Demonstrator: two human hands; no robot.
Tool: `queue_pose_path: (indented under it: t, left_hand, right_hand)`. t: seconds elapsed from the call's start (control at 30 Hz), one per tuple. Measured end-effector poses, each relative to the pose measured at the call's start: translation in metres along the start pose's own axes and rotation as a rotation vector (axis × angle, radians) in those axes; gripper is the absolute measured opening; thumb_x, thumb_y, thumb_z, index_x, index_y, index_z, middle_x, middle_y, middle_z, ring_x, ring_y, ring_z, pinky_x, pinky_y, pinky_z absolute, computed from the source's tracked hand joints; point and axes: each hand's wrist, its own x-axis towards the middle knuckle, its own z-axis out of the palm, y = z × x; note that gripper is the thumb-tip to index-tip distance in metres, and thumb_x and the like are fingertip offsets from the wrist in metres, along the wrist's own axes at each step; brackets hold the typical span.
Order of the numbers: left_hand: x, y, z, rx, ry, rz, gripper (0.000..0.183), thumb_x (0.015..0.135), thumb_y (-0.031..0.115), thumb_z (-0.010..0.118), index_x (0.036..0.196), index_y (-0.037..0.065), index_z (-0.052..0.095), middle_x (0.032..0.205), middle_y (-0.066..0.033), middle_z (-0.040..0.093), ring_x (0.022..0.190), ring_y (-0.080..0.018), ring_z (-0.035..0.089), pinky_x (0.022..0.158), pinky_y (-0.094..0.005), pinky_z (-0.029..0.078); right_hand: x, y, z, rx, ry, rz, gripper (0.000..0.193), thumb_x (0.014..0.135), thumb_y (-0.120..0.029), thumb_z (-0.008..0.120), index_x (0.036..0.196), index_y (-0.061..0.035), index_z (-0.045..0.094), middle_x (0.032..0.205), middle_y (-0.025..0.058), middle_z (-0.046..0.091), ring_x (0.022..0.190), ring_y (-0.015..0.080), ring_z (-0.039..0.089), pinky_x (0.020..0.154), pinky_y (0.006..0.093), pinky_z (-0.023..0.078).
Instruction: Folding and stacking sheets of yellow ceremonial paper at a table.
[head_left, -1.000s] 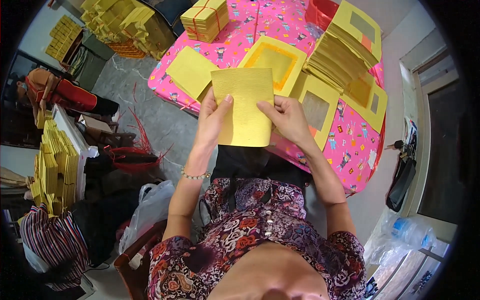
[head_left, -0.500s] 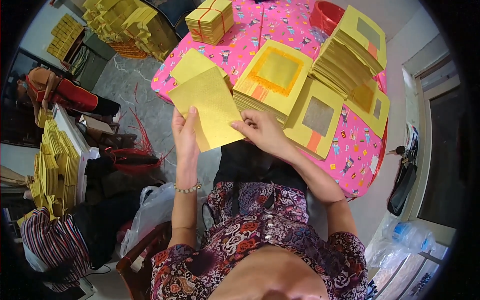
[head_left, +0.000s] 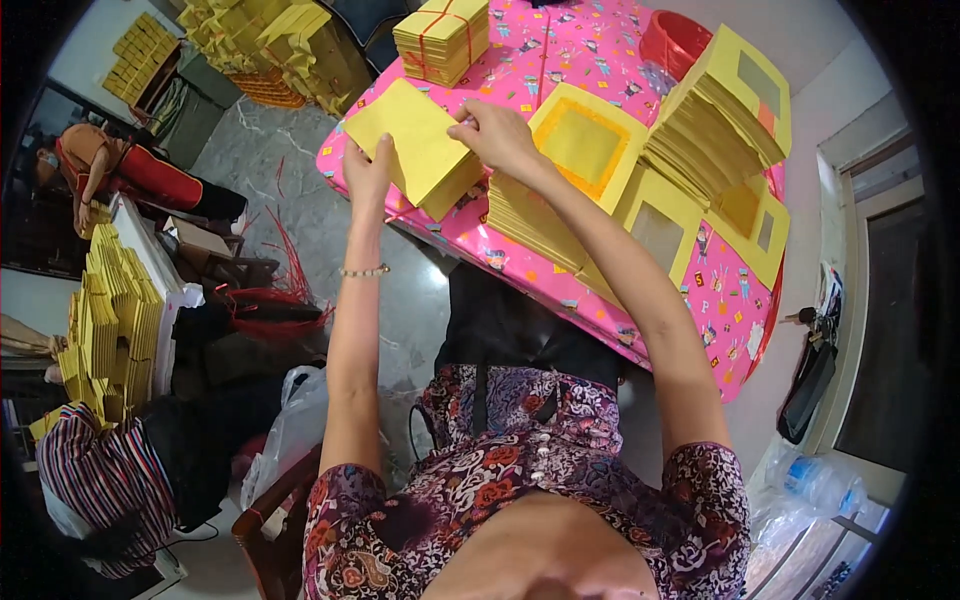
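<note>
A stack of plain yellow joss paper [head_left: 410, 135] sits at the left edge of the table, its top sheet slightly skewed. My left hand [head_left: 368, 175] grips the stack's near left side, thumb along the top edge and other fingers mostly hidden. At the right corner of the top sheet, my right hand [head_left: 497, 135] pinches the paper between thumb and curled fingers. Just right of it stands a thick stack of joss paper with an orange-bordered gold square [head_left: 583, 145]. Beside that lies another stack with a silver square [head_left: 658, 228].
The pink patterned tablecloth [head_left: 560, 45] carries a red-tied bundle [head_left: 441, 40], a tall leaning stack [head_left: 715, 110] and a red basket [head_left: 675, 45]. Two people work at left near a white table [head_left: 160, 265] piled with yellow bundles. A wooden chair [head_left: 285, 520] is beside me.
Both hands have moved forward and away from my body, bringing the yellow sheet down onto the stack at the table's left edge. My right arm now reaches across the nearer stacks.
</note>
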Motion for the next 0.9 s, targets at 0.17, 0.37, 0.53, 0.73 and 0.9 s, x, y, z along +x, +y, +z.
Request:
queue_pose_path:
  t: [0.17, 0.37, 0.53, 0.73, 0.9]
  left_hand:
    - [0.016, -0.052, -0.006, 0.225, 0.028, -0.006, 0.032, 0.085, 0.01, 0.063, 0.114, -0.002, 0.055, 0.103, -0.009, 0.065, 0.091, -0.0146, 0.062, 0.077, -0.0286, 0.05]
    - [-0.001, -0.039, 0.006, 0.355, 0.095, -0.046, 0.039, 0.082, 0.013, 0.066, 0.115, -0.003, 0.054, 0.099, -0.0117, 0.066, 0.089, -0.0207, 0.064, 0.078, -0.0332, 0.05]
    - [-0.015, -0.014, 0.025, 1.0, 0.361, 0.363, 0.052, 0.076, 0.016, 0.068, 0.122, 0.0, 0.048, 0.115, -0.0254, 0.057, 0.111, -0.0388, 0.053, 0.092, -0.0441, 0.042]
    - [0.027, -0.026, 0.032, 0.705, -0.454, 0.589, 0.049, 0.081, 0.016, 0.063, 0.127, 0.006, 0.05, 0.126, -0.0212, 0.052, 0.118, -0.0397, 0.047, 0.101, -0.0468, 0.036]
    - [0.018, -0.042, 0.052, 0.87, -0.372, 0.617, 0.047, 0.086, 0.034, 0.058, 0.125, 0.008, 0.055, 0.127, -0.0178, 0.053, 0.12, -0.0385, 0.046, 0.102, -0.0454, 0.035]
  right_hand:
    - [0.011, 0.009, 0.017, -0.077, -0.072, 0.056, 0.03, 0.078, -0.028, 0.065, 0.097, -0.0051, 0.064, 0.091, 0.0192, 0.066, 0.089, 0.0344, 0.064, 0.075, 0.0463, 0.049]
    - [0.009, 0.019, 0.024, -0.178, -0.13, 0.108, 0.03, 0.078, -0.028, 0.066, 0.098, -0.006, 0.064, 0.094, 0.0178, 0.066, 0.091, 0.0355, 0.063, 0.078, 0.0467, 0.049]
    - [0.012, 0.024, 0.026, -0.178, -0.162, 0.189, 0.031, 0.077, -0.029, 0.066, 0.101, -0.0076, 0.064, 0.093, 0.0164, 0.067, 0.092, 0.0338, 0.063, 0.079, 0.0456, 0.05]
    - [0.012, 0.017, 0.029, -0.259, -0.105, 0.138, 0.026, 0.077, -0.025, 0.067, 0.092, -0.0041, 0.068, 0.092, 0.022, 0.066, 0.089, 0.0374, 0.065, 0.075, 0.0465, 0.052]
    - [0.009, 0.021, 0.024, -0.338, -0.11, 0.068, 0.024, 0.081, -0.026, 0.063, 0.097, -0.0075, 0.066, 0.094, 0.0187, 0.065, 0.091, 0.0357, 0.063, 0.077, 0.0462, 0.05]
